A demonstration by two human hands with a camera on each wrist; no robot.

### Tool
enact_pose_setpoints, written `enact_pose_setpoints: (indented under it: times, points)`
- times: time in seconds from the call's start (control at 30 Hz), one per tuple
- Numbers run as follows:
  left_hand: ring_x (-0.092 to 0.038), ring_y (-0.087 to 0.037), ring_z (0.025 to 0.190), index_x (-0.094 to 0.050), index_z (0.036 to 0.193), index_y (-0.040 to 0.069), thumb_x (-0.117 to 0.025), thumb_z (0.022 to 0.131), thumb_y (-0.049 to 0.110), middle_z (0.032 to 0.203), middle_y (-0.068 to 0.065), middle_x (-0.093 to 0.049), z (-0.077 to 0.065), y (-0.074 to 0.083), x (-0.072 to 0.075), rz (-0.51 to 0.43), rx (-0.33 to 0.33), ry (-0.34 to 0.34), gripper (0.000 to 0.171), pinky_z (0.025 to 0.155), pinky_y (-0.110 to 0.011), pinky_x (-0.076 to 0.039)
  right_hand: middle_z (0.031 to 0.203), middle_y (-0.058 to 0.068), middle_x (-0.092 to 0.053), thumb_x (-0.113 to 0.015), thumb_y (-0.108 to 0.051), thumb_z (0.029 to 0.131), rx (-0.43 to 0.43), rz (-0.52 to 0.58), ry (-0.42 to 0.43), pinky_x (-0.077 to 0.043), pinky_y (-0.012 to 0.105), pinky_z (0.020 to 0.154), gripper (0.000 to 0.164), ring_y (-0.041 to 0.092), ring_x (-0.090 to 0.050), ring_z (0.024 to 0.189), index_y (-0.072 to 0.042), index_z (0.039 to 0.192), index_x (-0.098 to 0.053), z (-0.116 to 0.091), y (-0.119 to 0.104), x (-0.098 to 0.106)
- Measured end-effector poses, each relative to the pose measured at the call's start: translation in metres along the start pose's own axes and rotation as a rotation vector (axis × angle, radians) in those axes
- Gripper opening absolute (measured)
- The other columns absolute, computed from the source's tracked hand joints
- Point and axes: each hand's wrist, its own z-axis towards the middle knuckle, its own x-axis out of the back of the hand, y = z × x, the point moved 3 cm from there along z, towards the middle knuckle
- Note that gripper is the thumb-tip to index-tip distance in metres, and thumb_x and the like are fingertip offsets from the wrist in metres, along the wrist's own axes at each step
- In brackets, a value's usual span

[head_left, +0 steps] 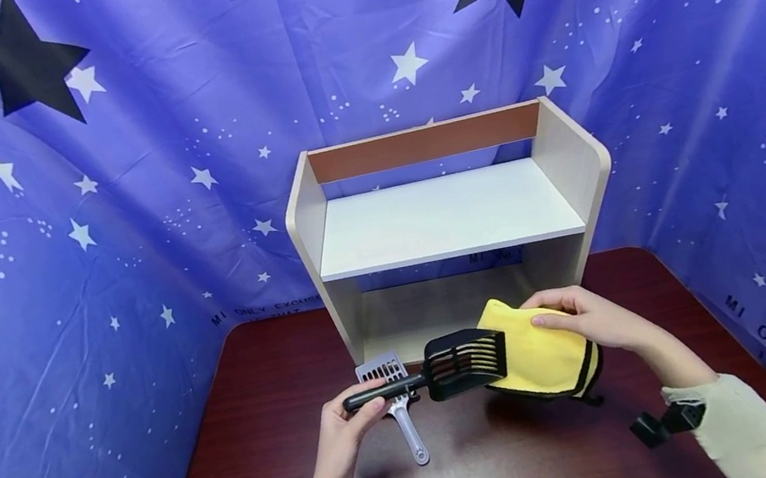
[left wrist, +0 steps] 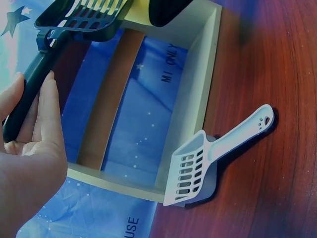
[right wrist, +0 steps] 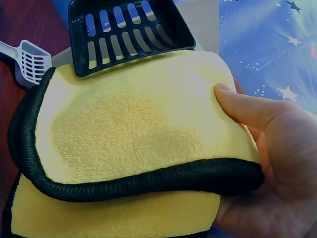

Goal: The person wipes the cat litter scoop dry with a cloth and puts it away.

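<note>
My left hand (head_left: 343,432) grips the handle of a black slotted litter scoop (head_left: 459,363), held up over the table with its basket toward the right. In my right hand (head_left: 586,316) is a folded yellow cloth (head_left: 534,349) with black edging, thumb on top and the other fingers partly hidden behind it. The scoop's front edge overlaps the cloth's left side in the head view and lies right at its upper edge in the right wrist view. Below the left hand, a pale grey litter scoop (left wrist: 190,168) with a paw-print handle lies on the table.
A two-level wooden shelf unit (head_left: 454,252) stands at the back of the dark red-brown table (head_left: 253,464). The grey scoop lies against its front left corner. Blue star-patterned curtains (head_left: 138,187) surround the table on the back and sides.
</note>
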Motion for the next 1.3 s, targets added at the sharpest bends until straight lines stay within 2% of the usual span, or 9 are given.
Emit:
enact_pose_setpoints:
  times: [0.23,0.6,0.77,1.07,1.3]
  points:
    - [-0.071,-0.008,0.097,-0.049,0.124,-0.027,-0.065,0.090,-0.004,0.105,0.007,-0.075,0.001,-0.003,-0.002,-0.004,0.020,-0.003,0.043,0.090,-0.027,-0.059,0.092,0.002,-0.071,-0.055,-0.012,0.101,0.028,-0.061,0.064,-0.058,0.026,0.060,0.021,0.006,-0.065,0.070,-0.005,0.117,-0.068,0.005,-0.010,0.003]
    - [-0.072,-0.008,0.096,-0.049,0.127,-0.025,-0.065,0.090,-0.004,0.104,0.007,-0.075,0.002,-0.005,-0.006,-0.012,0.053,0.004,0.045,0.089,-0.026,-0.059,0.096,0.007,-0.071,-0.056,-0.013,0.101,0.078,-0.115,0.092,-0.057,0.025,0.061,0.020,0.005,-0.063,0.074,-0.009,0.115,-0.070,0.016,-0.024,-0.001]
    - [-0.072,-0.008,0.095,-0.049,0.127,-0.025,-0.066,0.090,-0.004,0.104,0.008,-0.075,0.001,-0.006,-0.007,-0.008,0.050,-0.002,0.045,0.088,-0.026,-0.059,0.097,0.006,-0.071,-0.057,-0.013,0.101,0.092,-0.135,0.112,-0.056,0.025,0.062,0.020,0.005,-0.062,0.075,-0.012,0.115,-0.070,0.019,-0.032,-0.003]
    - [-0.071,-0.007,0.095,-0.051,0.127,-0.024,-0.066,0.090,-0.003,0.105,0.008,-0.075,0.001,-0.006,-0.008,-0.006,0.058,0.002,0.046,0.087,-0.025,-0.059,0.100,0.004,-0.072,-0.058,-0.010,0.100,0.173,-0.184,0.176,-0.054,0.024,0.063,0.021,0.005,-0.060,0.078,-0.014,0.116,-0.071,0.027,-0.045,-0.011]
    - [-0.071,-0.007,0.095,-0.049,0.126,-0.026,-0.065,0.090,-0.004,0.106,0.009,-0.074,0.001,-0.007,-0.009,-0.017,0.050,-0.012,0.045,0.088,-0.026,-0.059,0.101,0.003,-0.073,-0.060,-0.011,0.099,0.188,-0.204,0.194,-0.054,0.023,0.064,0.020,0.006,-0.061,0.080,-0.015,0.115,-0.071,0.032,-0.053,-0.016]
